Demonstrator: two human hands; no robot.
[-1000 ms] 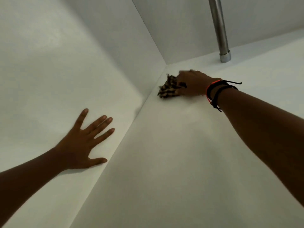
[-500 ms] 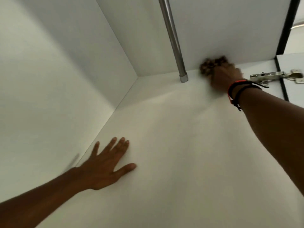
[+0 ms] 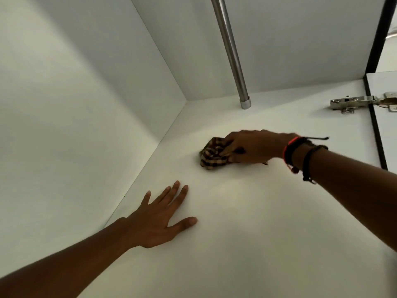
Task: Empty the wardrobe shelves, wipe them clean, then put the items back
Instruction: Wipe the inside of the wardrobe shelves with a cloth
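Inside the wardrobe, I have my right hand (image 3: 255, 148) curled round a bunched brown-and-cream checked cloth (image 3: 211, 155), pressing it to the white laminate panel (image 3: 257, 233) below the foot of the round steel hanging rod (image 3: 231, 50). My left hand (image 3: 159, 220) lies flat on the same panel near the inner corner, fingers straight and spread, holding nothing. No clothes or other items show here, so I judge the emptying done for this section and the wiping under way. More wiping and the putting back are left. A silver door hinge (image 3: 352, 103) sits far right.
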